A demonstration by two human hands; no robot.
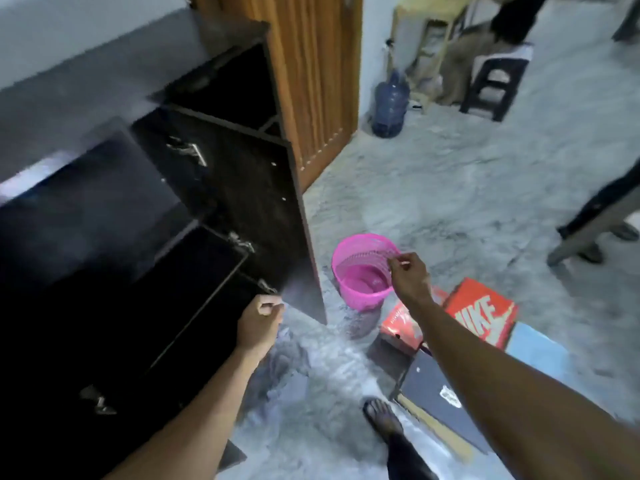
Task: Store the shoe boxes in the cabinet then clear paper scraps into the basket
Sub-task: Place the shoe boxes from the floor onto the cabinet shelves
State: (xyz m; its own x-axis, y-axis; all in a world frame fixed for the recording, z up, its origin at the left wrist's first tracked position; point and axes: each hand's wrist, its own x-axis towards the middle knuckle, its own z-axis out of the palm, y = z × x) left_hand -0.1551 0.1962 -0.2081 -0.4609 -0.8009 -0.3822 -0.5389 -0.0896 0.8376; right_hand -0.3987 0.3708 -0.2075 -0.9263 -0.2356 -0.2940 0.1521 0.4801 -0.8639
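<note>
A dark wooden cabinet (104, 237) stands at the left with its doors swung open; the tall cabinet door (249, 202) juts toward me. My left hand (259, 320) is a closed fist at that door's lower corner, and any grip on it is hidden. The pink mesh basket (360, 282) stands on the floor beside the door. My right hand (408, 275) pinches its near rim. To its right, on the floor, lie a red Nike shoe box (481, 311), a second red shoe box (398, 323) and a dark grey shoe box (436, 393).
A light blue flat thing (536, 348) lies behind the boxes. My foot (381, 417) is on the marble floor. A wooden door (311, 81), a blue water jug (389, 105), a black stool (495, 84) and another person's legs (595, 220) are farther off.
</note>
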